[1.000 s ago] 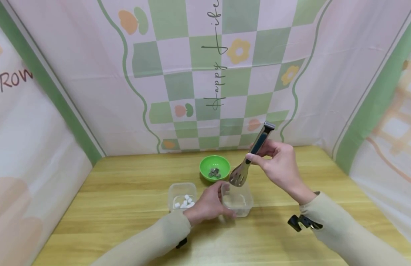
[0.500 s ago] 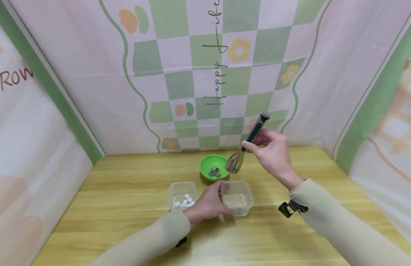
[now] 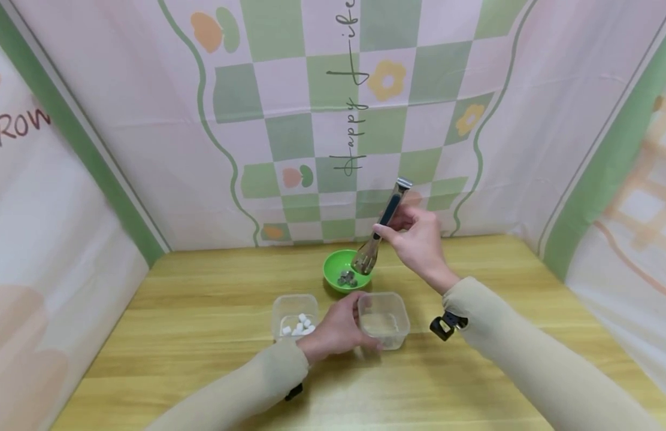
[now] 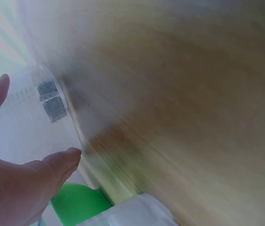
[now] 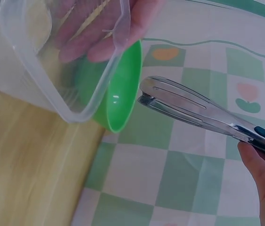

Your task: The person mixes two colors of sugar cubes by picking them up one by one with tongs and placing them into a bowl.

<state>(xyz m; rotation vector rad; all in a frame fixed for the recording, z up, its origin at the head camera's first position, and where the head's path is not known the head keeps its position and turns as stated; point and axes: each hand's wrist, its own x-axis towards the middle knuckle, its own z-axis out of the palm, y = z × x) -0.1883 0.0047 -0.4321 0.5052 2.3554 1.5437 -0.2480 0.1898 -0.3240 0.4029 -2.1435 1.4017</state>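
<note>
In the head view, pinching the tongs (image 3: pixel 390 209) between thumb and fingers of the right hand (image 3: pixel 421 242), slanted with their ends over the green bowl (image 3: pixel 334 267), and gripping the clear container (image 3: pixel 385 320) just in front with the left hand (image 3: pixel 339 329). In the left wrist view, spread wide with thumb and fingers around the container, near two grey pieces (image 4: pixel 54 109) visible through its wall. In the right wrist view, closed on the tongs' handles, too unclear to tell what lies between the tips.

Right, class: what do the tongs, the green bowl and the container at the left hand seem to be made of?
Tongs: polished metal, perhaps stainless steel, given their silvery shine; the dark grip inlays could be plastic or rubber. Green bowl: glossy, probably plastic, from its bright highlight and even colour. Container: clear, smooth, likely plastic, as the left hand shows through it.
</note>
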